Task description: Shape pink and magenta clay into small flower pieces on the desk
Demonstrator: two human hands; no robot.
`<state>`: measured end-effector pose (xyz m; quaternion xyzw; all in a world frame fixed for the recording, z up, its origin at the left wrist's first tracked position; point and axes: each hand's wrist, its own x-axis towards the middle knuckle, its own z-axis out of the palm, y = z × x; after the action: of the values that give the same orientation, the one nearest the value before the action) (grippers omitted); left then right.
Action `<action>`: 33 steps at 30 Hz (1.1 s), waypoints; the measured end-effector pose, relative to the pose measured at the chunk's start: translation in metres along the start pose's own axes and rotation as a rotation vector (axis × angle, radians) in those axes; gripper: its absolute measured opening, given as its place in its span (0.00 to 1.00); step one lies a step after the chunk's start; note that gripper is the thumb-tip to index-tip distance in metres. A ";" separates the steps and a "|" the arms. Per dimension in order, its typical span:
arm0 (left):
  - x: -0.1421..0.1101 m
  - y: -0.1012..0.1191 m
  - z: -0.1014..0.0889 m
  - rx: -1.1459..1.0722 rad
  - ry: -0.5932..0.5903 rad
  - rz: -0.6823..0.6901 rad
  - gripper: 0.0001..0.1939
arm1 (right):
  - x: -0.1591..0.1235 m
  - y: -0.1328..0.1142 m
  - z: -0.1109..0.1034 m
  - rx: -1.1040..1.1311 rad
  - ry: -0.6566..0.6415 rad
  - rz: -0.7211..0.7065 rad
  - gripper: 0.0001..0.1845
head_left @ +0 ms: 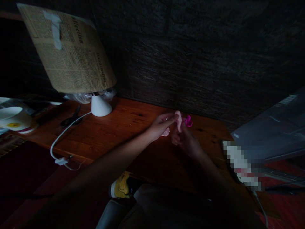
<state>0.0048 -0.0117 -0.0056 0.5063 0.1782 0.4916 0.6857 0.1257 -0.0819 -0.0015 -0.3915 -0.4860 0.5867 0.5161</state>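
A pale pink strip (179, 120), perhaps soft paper or cloth, stands between my hands above the wooden table. My left hand (163, 124) is closed on its upper part, thumb and fingers pinched together. Against its lower end, my right hand (185, 139) is closed too, with its fingers partly in shadow. Just past my right hand shows a small crumpled magenta piece (189, 121); whether it touches the fingers I cannot tell. A second pale pink piece with a ruffled edge (166, 132) lies below my left hand.
A lamp with a newsprint shade (69, 51) and white base (101, 106) stands at the left, its white cord (56, 140) crossing the table (128, 117). Dark scissors (70, 121) and a white cup (14, 117) are farther left. A blurred-out pale object (240, 165) lies right.
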 end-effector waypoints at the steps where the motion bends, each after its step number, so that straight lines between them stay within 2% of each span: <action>1: 0.000 0.000 -0.001 -0.006 0.010 -0.018 0.18 | 0.000 0.002 -0.002 -0.013 0.026 -0.014 0.26; 5: 0.000 0.001 0.000 -0.012 0.009 -0.068 0.19 | -0.002 0.008 -0.010 -0.177 0.102 -0.127 0.22; 12: -0.006 0.007 0.004 -0.022 -0.095 -0.164 0.23 | -0.002 0.006 -0.014 -0.430 0.086 -0.197 0.20; 19: -0.007 0.014 0.002 0.036 -0.147 -0.167 0.20 | -0.007 -0.001 -0.008 -0.550 0.040 -0.239 0.21; 26: -0.006 0.007 -0.002 0.093 -0.183 -0.119 0.21 | -0.003 0.000 -0.014 -0.449 0.013 -0.205 0.16; 29: -0.008 0.007 0.000 0.244 -0.198 -0.053 0.20 | -0.008 -0.006 -0.014 -0.353 0.090 -0.218 0.16; 31: -0.011 0.008 0.004 0.346 -0.245 0.002 0.17 | -0.019 -0.015 -0.015 -0.405 0.125 -0.236 0.21; 33: -0.014 0.007 0.008 0.401 -0.316 0.078 0.14 | -0.035 -0.026 -0.019 -0.590 0.108 -0.256 0.23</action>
<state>0.0005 -0.0276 0.0006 0.7090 0.1431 0.3877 0.5715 0.1555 -0.1131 0.0181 -0.4905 -0.6521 0.3294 0.4750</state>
